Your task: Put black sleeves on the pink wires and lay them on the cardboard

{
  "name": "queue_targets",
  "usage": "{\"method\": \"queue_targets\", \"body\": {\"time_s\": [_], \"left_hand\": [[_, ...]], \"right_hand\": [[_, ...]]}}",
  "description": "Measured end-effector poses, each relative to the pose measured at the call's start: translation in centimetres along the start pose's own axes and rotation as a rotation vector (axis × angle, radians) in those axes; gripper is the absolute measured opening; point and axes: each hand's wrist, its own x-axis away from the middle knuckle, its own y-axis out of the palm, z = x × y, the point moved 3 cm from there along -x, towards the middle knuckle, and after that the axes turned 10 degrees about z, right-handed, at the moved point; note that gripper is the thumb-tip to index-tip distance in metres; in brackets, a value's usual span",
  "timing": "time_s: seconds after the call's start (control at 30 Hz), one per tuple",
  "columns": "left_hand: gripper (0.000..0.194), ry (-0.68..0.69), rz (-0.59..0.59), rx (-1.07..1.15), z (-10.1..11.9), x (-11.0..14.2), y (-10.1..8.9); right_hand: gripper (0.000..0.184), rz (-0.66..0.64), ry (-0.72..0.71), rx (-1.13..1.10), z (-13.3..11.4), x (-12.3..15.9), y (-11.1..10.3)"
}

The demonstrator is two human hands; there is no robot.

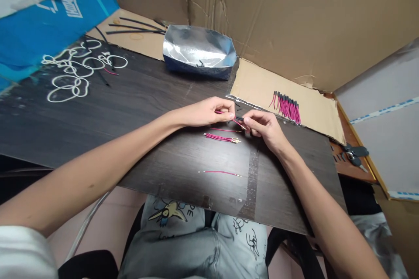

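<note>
My left hand (220,110) is closed in a pinch on a thin magenta wire (238,124), whose metal-tipped end points right. Facing it, my right hand (263,124) pinches a short black tube (239,118) beside that wire. Whether the tube sits around a wire, I cannot tell. Just below the hands lies a single magenta wire (224,130), and under it a small bundle of magenta wires (221,138) with gold-coloured tips. Closer to my lap, another magenta wire (222,172) lies alone on the dark tabletop (183,157).
A silver-lined open bag (199,48) stands behind the hands, small black pieces inside. Many magenta wires with black ends (287,107) lie on cardboard (255,80) at right. Pale loops (70,69) and long black tubes (137,28) are at left; keys (355,154) lie far right.
</note>
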Motion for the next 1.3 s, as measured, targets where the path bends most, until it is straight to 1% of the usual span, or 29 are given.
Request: {"method": "queue_targets", "body": {"time_s": [0.13, 0.27, 0.43, 0.57, 0.67, 0.73, 0.83, 0.9, 0.93, 1.03, 1.17, 1.23, 1.3], "left_hand": [[0.021, 0.001, -0.017, -0.018, 0.1, 0.0, 0.2], [0.022, -0.025, 0.007, 0.0, 0.1, 0.0, 0.1], [0.018, -0.027, -0.005, 0.013, -0.1, 0.1, 0.2], [0.02, -0.06, 0.001, 0.063, -0.2, 0.1, 0.3], [0.022, -0.113, 0.051, 0.156, -0.3, 0.0, 0.2], [0.022, -0.143, 0.13, 0.223, -0.5, -0.2, -0.1], [0.022, -0.186, 0.247, 0.305, -0.8, -0.3, -0.6], [0.023, -0.216, 0.272, 0.317, -1.1, -0.3, -0.7], [0.023, -0.225, 0.271, 0.31, -1.1, -0.3, -0.7], [0.021, -0.217, 0.266, 0.264, -1.3, -0.3, -0.6], [0.019, -0.18, 0.256, 0.175, -1.4, -0.3, -0.6], [0.02, -0.16, 0.24, 0.138, -1.5, -0.3, -0.6], [0.021, -0.143, 0.234, 0.113, -1.6, -0.3, -0.7]], "right_hand": [[0.027, -0.022, 0.013, 0.017, 0.0, 0.0, -0.1], [0.03, -0.025, 0.031, 0.004, 0.1, -0.1, -0.1], [0.034, -0.01, 0.027, 0.0, 0.1, -0.2, 0.1], [0.036, 0.008, 0.019, 0.012, 0.3, -0.2, 0.2], [0.034, 0.048, -0.015, 0.02, 0.8, -0.3, 0.2], [0.028, 0.106, -0.089, 0.108, 1.0, -0.3, 0.3], [0.015, 0.174, -0.277, 0.412, 0.6, -0.1, 0.9], [0.01, 0.173, -0.367, 0.592, 0.2, 0.0, 1.6], [0.008, 0.163, -0.389, 0.652, 0.1, 0.0, 1.8], [0.009, 0.137, -0.416, 0.779, -0.1, 0.0, 2.4], [0.011, 0.103, -0.414, 0.923, -0.2, -0.2, 2.7], [0.012, 0.087, -0.408, 0.969, -0.1, -0.2, 2.7], [0.012, 0.1, -0.403, 0.963, 0.0, -0.1, 2.5]]}}
